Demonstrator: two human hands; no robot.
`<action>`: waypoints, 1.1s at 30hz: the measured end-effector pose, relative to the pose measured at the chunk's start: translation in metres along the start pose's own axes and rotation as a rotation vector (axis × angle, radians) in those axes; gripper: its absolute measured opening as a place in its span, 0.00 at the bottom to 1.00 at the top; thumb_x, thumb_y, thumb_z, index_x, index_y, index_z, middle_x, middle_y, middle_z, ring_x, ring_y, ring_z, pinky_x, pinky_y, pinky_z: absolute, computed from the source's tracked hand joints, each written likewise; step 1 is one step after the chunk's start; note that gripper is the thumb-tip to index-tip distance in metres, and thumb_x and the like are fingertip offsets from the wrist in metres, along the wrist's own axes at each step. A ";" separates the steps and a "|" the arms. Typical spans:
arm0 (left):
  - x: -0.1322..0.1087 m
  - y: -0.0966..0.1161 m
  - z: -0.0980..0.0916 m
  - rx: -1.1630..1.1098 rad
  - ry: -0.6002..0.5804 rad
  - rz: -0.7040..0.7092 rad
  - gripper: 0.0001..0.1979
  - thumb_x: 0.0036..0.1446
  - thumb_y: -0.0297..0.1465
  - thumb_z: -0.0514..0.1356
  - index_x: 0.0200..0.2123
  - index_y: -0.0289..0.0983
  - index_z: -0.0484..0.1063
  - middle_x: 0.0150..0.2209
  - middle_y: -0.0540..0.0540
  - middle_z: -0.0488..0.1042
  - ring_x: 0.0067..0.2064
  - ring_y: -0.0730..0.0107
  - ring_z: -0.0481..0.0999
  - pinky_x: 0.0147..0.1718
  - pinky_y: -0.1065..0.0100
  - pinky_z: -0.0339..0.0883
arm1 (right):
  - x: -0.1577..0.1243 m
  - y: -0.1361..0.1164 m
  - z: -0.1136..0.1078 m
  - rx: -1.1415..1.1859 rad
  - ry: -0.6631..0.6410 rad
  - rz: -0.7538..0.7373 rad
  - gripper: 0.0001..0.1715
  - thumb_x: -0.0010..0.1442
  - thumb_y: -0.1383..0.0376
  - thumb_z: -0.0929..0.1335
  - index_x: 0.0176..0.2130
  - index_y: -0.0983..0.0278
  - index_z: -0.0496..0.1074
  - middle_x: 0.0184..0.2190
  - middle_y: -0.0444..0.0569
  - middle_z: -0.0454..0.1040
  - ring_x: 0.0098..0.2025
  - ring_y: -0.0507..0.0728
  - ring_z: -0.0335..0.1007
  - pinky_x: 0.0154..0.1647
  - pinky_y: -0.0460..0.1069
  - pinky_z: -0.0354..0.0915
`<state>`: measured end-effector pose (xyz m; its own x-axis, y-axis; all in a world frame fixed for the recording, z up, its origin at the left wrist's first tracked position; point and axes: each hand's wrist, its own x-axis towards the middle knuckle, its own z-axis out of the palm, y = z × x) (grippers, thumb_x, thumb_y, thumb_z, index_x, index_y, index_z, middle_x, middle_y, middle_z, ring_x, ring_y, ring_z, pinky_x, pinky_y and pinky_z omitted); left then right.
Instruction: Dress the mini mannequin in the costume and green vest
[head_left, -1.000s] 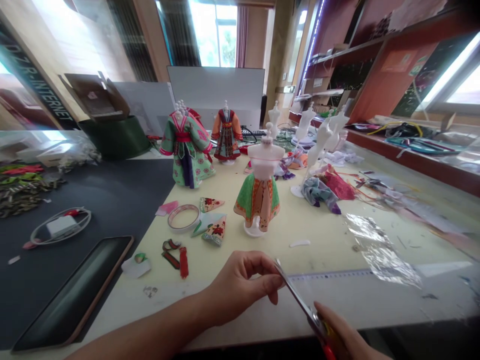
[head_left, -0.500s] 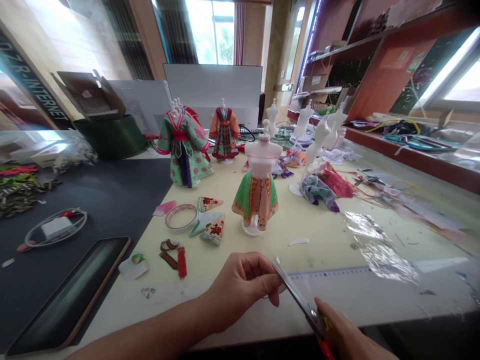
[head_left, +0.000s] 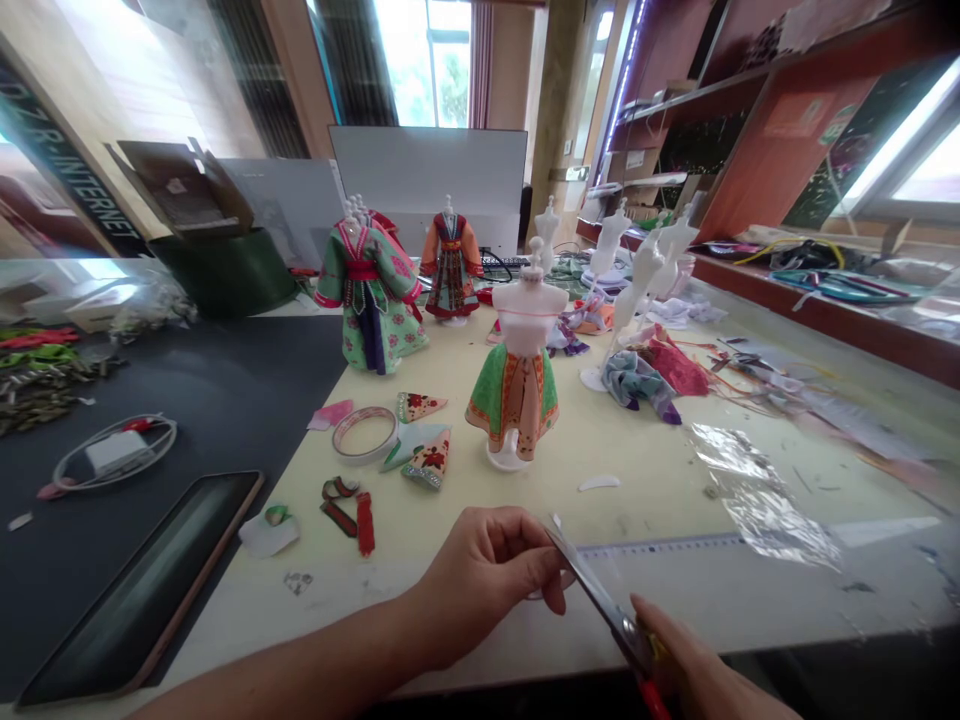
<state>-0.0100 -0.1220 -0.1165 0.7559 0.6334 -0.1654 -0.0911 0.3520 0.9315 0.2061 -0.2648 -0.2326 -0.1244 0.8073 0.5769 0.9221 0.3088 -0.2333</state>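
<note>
My left hand (head_left: 501,562) is closed in a pinch near the table's front edge. A small white piece (head_left: 556,521) pokes out just past its fingertips; most of it is hidden. Scissors (head_left: 604,604) with red and yellow handles are gripped in my right hand (head_left: 686,655), their blades touching or almost touching the white piece. Behind my hands stands a small white dress form (head_left: 529,318) wearing a green and peach skirt (head_left: 514,398). A curved white scrap (head_left: 599,482) lies to its right.
A ruler (head_left: 660,546) lies just beyond the scissors. To the left are a tape roll (head_left: 365,434), floral fabric pieces (head_left: 429,458), a striped ribbon (head_left: 339,510) and a tablet (head_left: 142,590). Dressed doll forms (head_left: 370,290) stand behind. Shiny film (head_left: 757,495) lies to the right.
The view has shifted very slightly. Both hands and the scissors keep almost the same pose.
</note>
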 end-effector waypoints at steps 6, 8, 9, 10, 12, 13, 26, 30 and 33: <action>0.000 0.000 0.000 -0.001 0.008 -0.010 0.10 0.50 0.33 0.64 0.27 0.31 0.72 0.21 0.48 0.74 0.25 0.76 0.71 0.30 0.72 0.64 | -0.014 0.031 0.021 -0.156 0.019 -0.141 0.34 0.50 0.46 0.64 0.56 0.49 0.62 0.27 0.50 0.76 0.23 0.61 0.73 0.12 0.48 0.62; 0.000 0.000 0.000 0.001 0.010 -0.012 0.10 0.50 0.33 0.65 0.27 0.31 0.72 0.21 0.48 0.74 0.25 0.76 0.71 0.30 0.72 0.64 | -0.020 0.033 0.024 -0.169 0.039 -0.167 0.35 0.50 0.46 0.64 0.56 0.50 0.62 0.27 0.50 0.76 0.22 0.61 0.72 0.11 0.48 0.60; 0.000 0.000 0.000 0.003 0.011 -0.014 0.10 0.50 0.33 0.65 0.27 0.31 0.72 0.21 0.49 0.73 0.25 0.76 0.71 0.30 0.72 0.64 | -0.023 0.034 0.025 -0.170 0.049 -0.183 0.36 0.50 0.46 0.63 0.57 0.50 0.62 0.27 0.50 0.76 0.21 0.60 0.72 0.11 0.48 0.60; 0.000 0.000 0.000 0.007 0.013 -0.017 0.10 0.50 0.33 0.65 0.27 0.31 0.72 0.21 0.49 0.73 0.25 0.76 0.71 0.30 0.72 0.64 | -0.024 0.034 0.025 -0.172 0.056 -0.196 0.37 0.49 0.46 0.63 0.57 0.51 0.61 0.27 0.50 0.76 0.21 0.60 0.72 0.11 0.48 0.60; -0.001 0.000 0.000 0.012 0.017 -0.017 0.10 0.50 0.33 0.64 0.26 0.31 0.72 0.20 0.49 0.73 0.25 0.76 0.71 0.30 0.72 0.64 | -0.025 0.034 0.026 -0.184 0.058 -0.204 0.38 0.49 0.45 0.63 0.58 0.51 0.61 0.26 0.50 0.76 0.21 0.61 0.72 0.10 0.48 0.60; -0.001 0.000 0.000 0.011 0.017 -0.017 0.09 0.50 0.33 0.64 0.26 0.31 0.72 0.21 0.49 0.73 0.25 0.76 0.71 0.30 0.72 0.64 | -0.024 0.033 0.025 -0.194 0.051 -0.200 0.38 0.49 0.45 0.63 0.58 0.51 0.61 0.26 0.50 0.76 0.22 0.61 0.72 0.11 0.48 0.60; 0.002 0.000 -0.003 0.053 0.014 -0.024 0.09 0.51 0.33 0.64 0.26 0.31 0.73 0.20 0.49 0.74 0.25 0.77 0.71 0.28 0.74 0.62 | -0.023 0.035 0.021 -0.167 0.008 -0.136 0.37 0.45 0.44 0.65 0.54 0.48 0.64 0.25 0.49 0.76 0.19 0.61 0.71 0.08 0.47 0.57; 0.002 0.000 -0.004 0.059 0.009 -0.017 0.09 0.51 0.33 0.64 0.26 0.32 0.72 0.20 0.49 0.74 0.24 0.77 0.71 0.28 0.74 0.62 | -0.019 0.034 0.017 -0.100 0.047 -0.104 0.35 0.46 0.43 0.63 0.52 0.48 0.66 0.23 0.48 0.76 0.15 0.58 0.69 0.06 0.46 0.56; 0.003 -0.001 -0.004 0.058 -0.002 -0.009 0.09 0.52 0.33 0.64 0.26 0.32 0.72 0.20 0.49 0.74 0.25 0.77 0.71 0.29 0.74 0.63 | -0.011 0.022 0.010 -0.057 0.042 -0.062 0.34 0.48 0.44 0.62 0.54 0.49 0.64 0.25 0.48 0.77 0.17 0.58 0.71 0.07 0.46 0.58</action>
<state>-0.0106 -0.1173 -0.1191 0.7581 0.6286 -0.1734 -0.0462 0.3171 0.9473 0.2241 -0.2617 -0.2524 -0.1677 0.7649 0.6219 0.9325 0.3278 -0.1518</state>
